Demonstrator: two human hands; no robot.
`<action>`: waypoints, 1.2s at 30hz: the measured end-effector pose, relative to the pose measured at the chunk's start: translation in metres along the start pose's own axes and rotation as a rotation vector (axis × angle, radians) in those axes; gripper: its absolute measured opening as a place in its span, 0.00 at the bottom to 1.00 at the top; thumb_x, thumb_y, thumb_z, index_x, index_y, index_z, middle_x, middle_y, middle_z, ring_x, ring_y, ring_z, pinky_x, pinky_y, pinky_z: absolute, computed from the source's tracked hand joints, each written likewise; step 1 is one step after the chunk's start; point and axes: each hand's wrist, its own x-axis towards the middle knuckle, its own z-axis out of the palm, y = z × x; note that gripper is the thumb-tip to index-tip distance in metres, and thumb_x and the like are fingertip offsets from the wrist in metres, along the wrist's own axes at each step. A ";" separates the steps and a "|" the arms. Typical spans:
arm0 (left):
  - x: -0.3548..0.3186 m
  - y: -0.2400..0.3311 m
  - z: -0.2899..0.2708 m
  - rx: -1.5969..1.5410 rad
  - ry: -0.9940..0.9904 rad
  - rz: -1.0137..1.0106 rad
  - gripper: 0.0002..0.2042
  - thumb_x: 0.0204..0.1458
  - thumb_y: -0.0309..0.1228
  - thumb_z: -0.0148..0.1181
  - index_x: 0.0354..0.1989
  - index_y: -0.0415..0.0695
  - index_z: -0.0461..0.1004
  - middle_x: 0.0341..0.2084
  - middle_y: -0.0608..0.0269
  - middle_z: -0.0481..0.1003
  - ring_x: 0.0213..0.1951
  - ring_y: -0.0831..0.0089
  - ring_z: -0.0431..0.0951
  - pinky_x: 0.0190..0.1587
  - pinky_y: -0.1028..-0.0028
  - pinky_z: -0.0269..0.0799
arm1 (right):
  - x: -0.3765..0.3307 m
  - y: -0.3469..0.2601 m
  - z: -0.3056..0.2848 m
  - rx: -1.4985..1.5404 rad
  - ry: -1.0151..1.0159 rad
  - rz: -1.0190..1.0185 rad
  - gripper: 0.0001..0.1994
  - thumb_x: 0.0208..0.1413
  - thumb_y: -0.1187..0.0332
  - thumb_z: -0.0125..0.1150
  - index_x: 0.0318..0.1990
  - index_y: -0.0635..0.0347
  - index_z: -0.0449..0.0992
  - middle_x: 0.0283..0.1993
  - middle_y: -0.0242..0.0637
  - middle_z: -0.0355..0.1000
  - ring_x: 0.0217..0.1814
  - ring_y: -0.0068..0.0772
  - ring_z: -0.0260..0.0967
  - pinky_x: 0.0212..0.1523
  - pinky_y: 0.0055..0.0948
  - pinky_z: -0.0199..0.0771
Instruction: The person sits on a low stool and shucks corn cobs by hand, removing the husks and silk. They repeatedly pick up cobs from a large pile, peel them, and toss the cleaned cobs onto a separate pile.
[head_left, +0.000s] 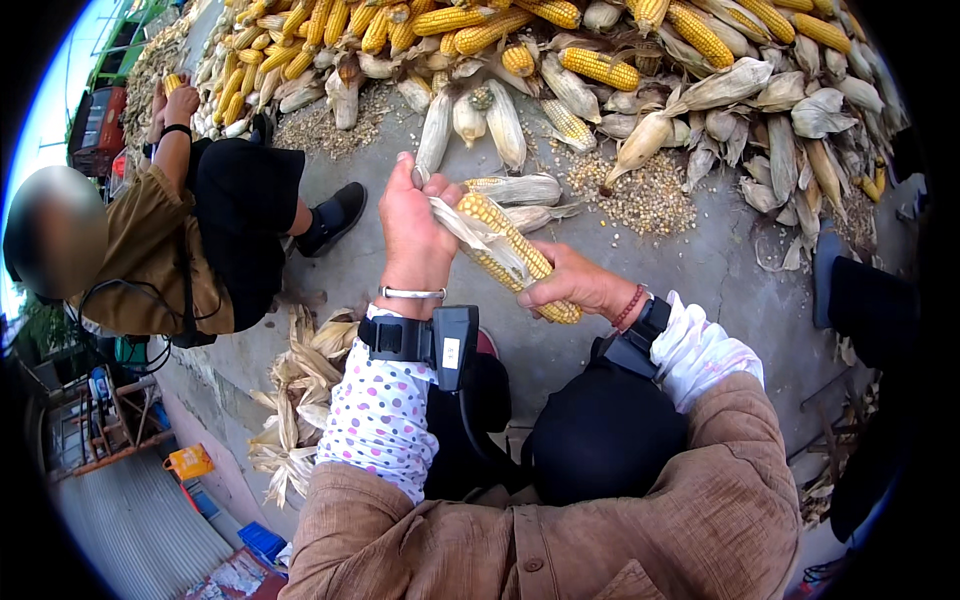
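Observation:
Between my two hands is an ear of corn [520, 248], its yellow kernels bare along most of its length. A strip of pale dry husk [474, 232] still runs along its left side. My left hand [415, 225] is closed on that husk near the ear's upper end, thumb pointing up. Lower down, my right hand [580, 282] wraps round the other end of the ear, thumb on the kernels. Just beyond my left hand, unpeeled ears [530, 190] in dry husk lie on the concrete.
A large heap of yellow corn ears [480, 30] spreads across the far side, with husked ears [720, 95] at right. Loose kernels [640, 200] are scattered on the ground. Discarded husks [300, 385] pile by my left arm. Another person [150, 240] sits at left, holding corn.

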 end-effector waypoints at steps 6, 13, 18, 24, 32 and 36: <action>0.005 0.002 -0.006 0.002 0.060 -0.025 0.16 0.57 0.39 0.48 0.19 0.50 0.56 0.10 0.69 0.53 0.13 0.74 0.53 0.20 0.73 0.57 | 0.005 0.001 0.002 0.045 -0.038 0.053 0.27 0.40 0.71 0.67 0.51 0.65 0.65 0.35 0.32 0.68 0.29 0.22 0.68 0.25 0.23 0.72; 0.006 -0.005 -0.006 0.136 0.062 0.196 0.15 0.58 0.38 0.47 0.20 0.49 0.56 0.13 0.71 0.55 0.15 0.79 0.54 0.19 0.77 0.55 | 0.005 -0.009 -0.007 -1.073 0.469 -0.547 0.32 0.36 0.66 0.66 0.52 0.62 0.62 0.41 0.46 0.70 0.41 0.45 0.70 0.41 0.35 0.71; -0.004 -0.012 0.000 0.236 -0.082 0.178 0.14 0.59 0.38 0.47 0.22 0.48 0.58 0.13 0.72 0.55 0.15 0.80 0.54 0.20 0.77 0.56 | -0.003 0.001 -0.001 -1.079 0.458 -0.468 0.30 0.38 0.63 0.66 0.51 0.62 0.63 0.37 0.43 0.71 0.40 0.42 0.71 0.41 0.35 0.72; -0.012 -0.005 0.008 0.231 -0.144 0.084 0.14 0.59 0.41 0.45 0.24 0.48 0.59 0.11 0.71 0.55 0.13 0.80 0.53 0.21 0.74 0.60 | -0.008 0.000 -0.005 -0.150 0.012 -0.124 0.24 0.42 0.62 0.67 0.46 0.63 0.67 0.31 0.37 0.70 0.28 0.28 0.70 0.26 0.26 0.72; 0.006 0.015 -0.002 0.242 -0.127 0.074 0.19 0.59 0.43 0.45 0.18 0.48 0.59 0.12 0.71 0.59 0.14 0.77 0.56 0.29 0.71 0.66 | 0.014 0.009 -0.006 0.055 0.144 -0.141 0.26 0.45 0.63 0.66 0.50 0.62 0.64 0.31 0.34 0.69 0.28 0.24 0.68 0.25 0.24 0.72; 0.006 0.009 -0.023 1.511 -0.154 0.215 0.20 0.54 0.47 0.52 0.31 0.39 0.75 0.23 0.57 0.75 0.25 0.66 0.74 0.33 0.70 0.68 | 0.002 0.009 -0.050 -0.352 0.498 -0.274 0.24 0.43 0.65 0.68 0.47 0.64 0.68 0.38 0.34 0.72 0.37 0.21 0.68 0.39 0.24 0.71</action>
